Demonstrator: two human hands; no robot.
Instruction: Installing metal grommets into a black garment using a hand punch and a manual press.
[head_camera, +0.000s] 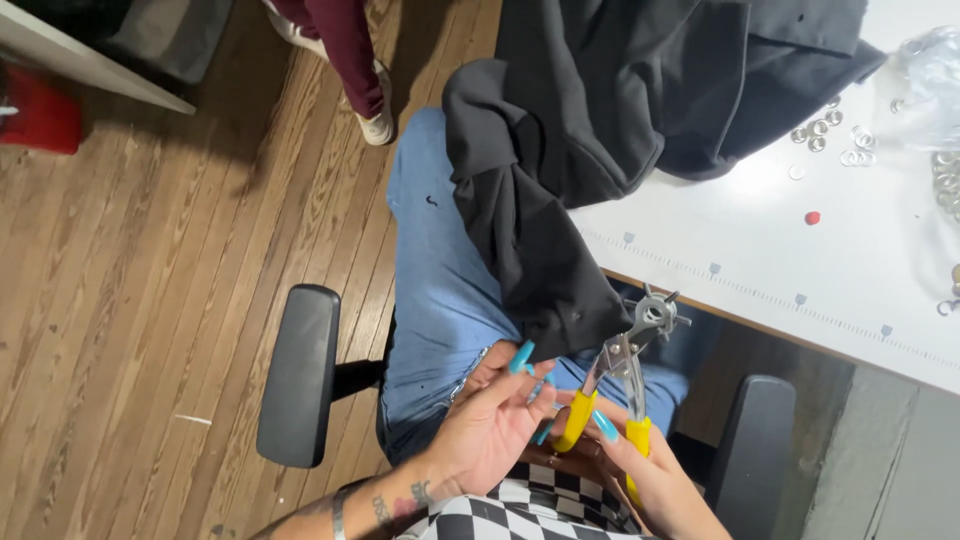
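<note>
Seated view from above, your lap in blue jeans; your right hand (640, 465) closes around the yellow handles of the punch pliers (625, 380), fingers wrapped on the lower grip; your left hand (495, 415) lies open beside it, palm turned up, fingers loosely spread and just touching the nearer handle, gripping nothing. The pliers' long axis runs on a diagonal, from the handles low in your lap up and away to the steel head with its rotary wheel of punch tubes; the head points toward the surface (780, 250) edge. The black garment (560, 150) lies directly ahead of that head: most of it is piled on the surface, and one fold hangs over the edge onto your thigh, its lowest hem just beside the punch wheel, whether touching or slightly apart cannot be told. The hanging fold sits up and left of both hands; your left hand is the nearer to it. Loose metal eyelets (830, 135) and a small red bead (812, 217) lie on the surface, well apart from the hands.
</note>
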